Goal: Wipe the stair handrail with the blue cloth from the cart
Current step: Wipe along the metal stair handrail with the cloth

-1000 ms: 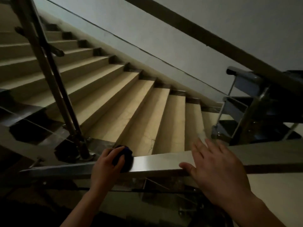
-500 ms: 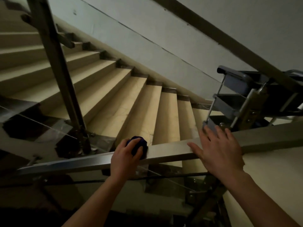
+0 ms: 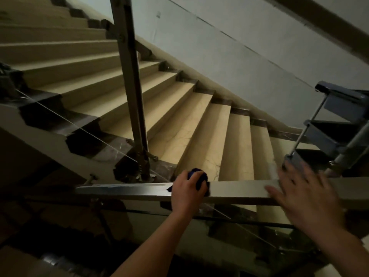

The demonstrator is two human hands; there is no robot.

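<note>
Handrail [image 3: 237, 189] runs flat across the dim stairwell, and the left hand [image 3: 186, 193] is balled tight around the bunched blue cloth [image 3: 197, 175], pressing it onto the rail's top, while the right hand [image 3: 305, 196], blurred, lies fingers spread on the rail near the grey cart [image 3: 339, 120].

The left hand [image 3: 187, 191] is curled into a loose fist, knuckles up, its bare forearm reaching forward from the lower middle. The right hand [image 3: 305, 198] is spread flat, palm down, fingers [image 3: 295, 176] splayed and pointing ahead, blurred, with its forearm coming in from the lower right.
</note>
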